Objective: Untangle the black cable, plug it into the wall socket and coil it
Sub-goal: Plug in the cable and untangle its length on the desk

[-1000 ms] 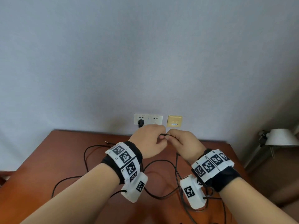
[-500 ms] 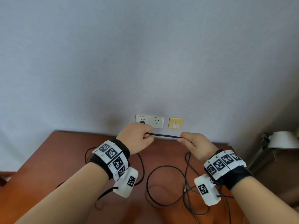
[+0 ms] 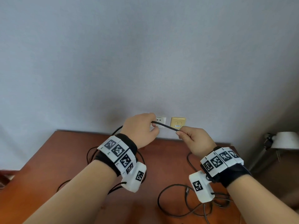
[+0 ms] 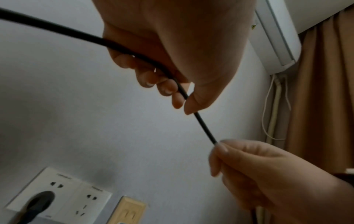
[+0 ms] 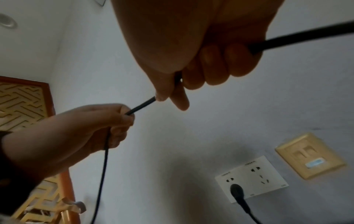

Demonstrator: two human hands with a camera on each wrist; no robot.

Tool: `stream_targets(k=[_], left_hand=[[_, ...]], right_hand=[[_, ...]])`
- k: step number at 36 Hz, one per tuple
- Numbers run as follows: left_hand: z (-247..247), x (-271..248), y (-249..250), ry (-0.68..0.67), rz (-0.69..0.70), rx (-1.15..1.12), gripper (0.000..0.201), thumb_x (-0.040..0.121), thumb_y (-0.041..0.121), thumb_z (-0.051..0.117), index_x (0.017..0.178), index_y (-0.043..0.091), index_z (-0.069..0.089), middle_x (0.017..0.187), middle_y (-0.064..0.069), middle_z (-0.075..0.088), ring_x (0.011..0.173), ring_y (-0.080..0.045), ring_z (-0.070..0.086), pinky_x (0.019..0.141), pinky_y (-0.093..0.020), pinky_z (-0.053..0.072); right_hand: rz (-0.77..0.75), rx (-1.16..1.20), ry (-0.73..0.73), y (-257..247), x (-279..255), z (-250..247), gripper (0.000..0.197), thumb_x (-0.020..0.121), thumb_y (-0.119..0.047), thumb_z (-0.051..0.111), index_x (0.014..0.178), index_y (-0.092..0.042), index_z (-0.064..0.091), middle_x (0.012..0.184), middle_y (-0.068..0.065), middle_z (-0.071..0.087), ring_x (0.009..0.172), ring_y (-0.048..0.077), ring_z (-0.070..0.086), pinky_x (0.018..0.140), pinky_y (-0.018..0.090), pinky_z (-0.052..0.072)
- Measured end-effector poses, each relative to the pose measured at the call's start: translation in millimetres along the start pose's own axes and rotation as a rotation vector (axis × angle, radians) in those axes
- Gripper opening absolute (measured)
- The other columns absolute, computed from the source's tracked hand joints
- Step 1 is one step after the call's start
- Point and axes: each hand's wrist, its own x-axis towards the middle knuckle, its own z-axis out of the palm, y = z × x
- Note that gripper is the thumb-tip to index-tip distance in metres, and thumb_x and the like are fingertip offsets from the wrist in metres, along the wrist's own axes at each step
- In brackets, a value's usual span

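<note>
A pale grey wall (image 3: 145,54) rises behind a reddish-brown wooden table (image 3: 68,152), with a white double wall socket (image 5: 252,180) low on it. Between the two raised hands, in front of that socket, a short stretch of the black cable (image 3: 165,126) runs taut. The left hand (image 3: 142,130) has its fingers curled round the cable and its thumb pressed onto it; the right hand (image 3: 195,139) pinches it between thumb and forefinger, the other fingers folded in. The rest of the cable lies in loose loops on the table under and beside both wrists, which only the head view shows. That view has the left hand covering the socket's left half; the wrist views look up from below and show a black plug (image 5: 236,189) seated in the left outlet, its lead running down out of view. Just right of the socket sits a beige wall plate (image 3: 178,122). The left wrist view alone takes in a white air conditioner (image 4: 277,30) high on the wall beside a brown curtain (image 4: 325,91). The right wrist view alone shows a patterned panel with an orange-brown frame (image 5: 21,103) at the left. A white lamp (image 3: 284,140) stands at the head view's right edge
</note>
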Motion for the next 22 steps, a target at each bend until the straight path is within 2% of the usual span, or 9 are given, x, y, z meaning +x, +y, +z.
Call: stream_targets(k=[2, 4, 8, 12, 15, 16, 18, 20, 22], left_hand=[[2, 0, 8, 0.020, 0.016, 0.063, 0.012, 0.085, 0.037, 0.051, 0.086, 0.025, 0.053, 0.071, 0.011, 0.050, 0.071, -0.015, 0.053, 0.065, -0.031, 0.043], [6, -1, 16, 0.043, 0.025, 0.126, 0.015, 0.085, 0.040, 0.049, 0.088, 0.027, 0.053, 0.077, 0.011, 0.052, 0.075, -0.015, 0.054, 0.068, -0.031, 0.038], [17, -7, 32, -0.024, 0.113, 0.189, 0.015, 0.085, 0.039, 0.045, 0.084, 0.024, 0.046, 0.078, 0.008, 0.053, 0.077, -0.019, 0.055, 0.073, -0.034, 0.034], [19, -9, 31, -0.052, 0.080, 0.054, 0.014, 0.082, 0.035, 0.047, 0.080, 0.022, 0.049, 0.068, 0.007, 0.051, 0.070, -0.018, 0.053, 0.075, -0.033, 0.036], [14, -8, 24, -0.058, 0.057, -0.025, 0.021, 0.076, 0.043, 0.041, 0.068, 0.024, 0.044, 0.058, 0.009, 0.045, 0.062, -0.014, 0.047, 0.069, -0.030, 0.032], [12, -8, 21, -0.058, 0.045, -0.050, 0.024, 0.075, 0.046, 0.040, 0.066, 0.025, 0.044, 0.057, 0.009, 0.046, 0.062, -0.013, 0.047, 0.068, -0.030, 0.033], [10, -9, 12, -0.056, 0.020, -0.091, 0.034, 0.074, 0.052, 0.036, 0.069, 0.023, 0.052, 0.063, 0.007, 0.056, 0.065, -0.013, 0.053, 0.070, -0.031, 0.043], [6, -11, 2, -0.048, 0.003, -0.098, 0.045, 0.073, 0.057, 0.032, 0.075, 0.021, 0.059, 0.071, 0.006, 0.064, 0.069, -0.012, 0.057, 0.073, -0.031, 0.047], [4, -14, -7, -0.035, -0.007, -0.082, 0.045, 0.078, 0.059, 0.038, 0.075, 0.020, 0.060, 0.069, 0.004, 0.063, 0.066, -0.011, 0.055, 0.068, -0.028, 0.045]], right_hand=[[-0.021, 0.005, 0.028, -6, 4, 1, 0.029, 0.096, -0.032, 0.048, 0.076, -0.013, 0.058, 0.059, 0.002, 0.056, 0.059, 0.016, 0.052, 0.061, 0.032, 0.042], [-0.049, 0.004, 0.041, -12, 7, 1, 0.029, 0.095, -0.033, 0.048, 0.075, -0.015, 0.059, 0.058, -0.001, 0.056, 0.057, 0.014, 0.051, 0.059, 0.032, 0.042], [-0.138, -0.046, -0.030, -25, 9, 5, 0.025, 0.095, -0.032, 0.049, 0.076, -0.020, 0.061, 0.060, -0.005, 0.058, 0.059, 0.013, 0.053, 0.058, 0.034, 0.044], [-0.166, -0.037, -0.042, -30, 8, 6, 0.025, 0.094, -0.038, 0.046, 0.077, -0.027, 0.061, 0.063, -0.007, 0.059, 0.062, 0.011, 0.055, 0.060, 0.035, 0.046], [-0.186, -0.009, -0.016, -30, 6, 5, 0.032, 0.091, -0.046, 0.038, 0.079, -0.027, 0.059, 0.066, -0.009, 0.058, 0.066, 0.010, 0.055, 0.062, 0.033, 0.046], [-0.188, -0.025, -0.016, -28, 5, 5, 0.037, 0.091, -0.049, 0.034, 0.079, -0.024, 0.058, 0.067, -0.008, 0.057, 0.067, 0.012, 0.055, 0.063, 0.035, 0.047], [-0.184, -0.069, -0.033, -24, 3, 2, 0.041, 0.091, -0.049, 0.030, 0.080, -0.021, 0.057, 0.068, -0.007, 0.055, 0.067, 0.014, 0.053, 0.064, 0.036, 0.046], [-0.166, -0.090, -0.048, -15, 1, -2, 0.033, 0.095, -0.042, 0.036, 0.083, -0.022, 0.057, 0.070, -0.008, 0.055, 0.070, 0.013, 0.053, 0.067, 0.036, 0.046], [-0.137, -0.090, -0.056, -6, -2, -6, 0.025, 0.098, -0.035, 0.041, 0.086, -0.022, 0.059, 0.073, -0.007, 0.059, 0.073, 0.013, 0.054, 0.071, 0.035, 0.046]])
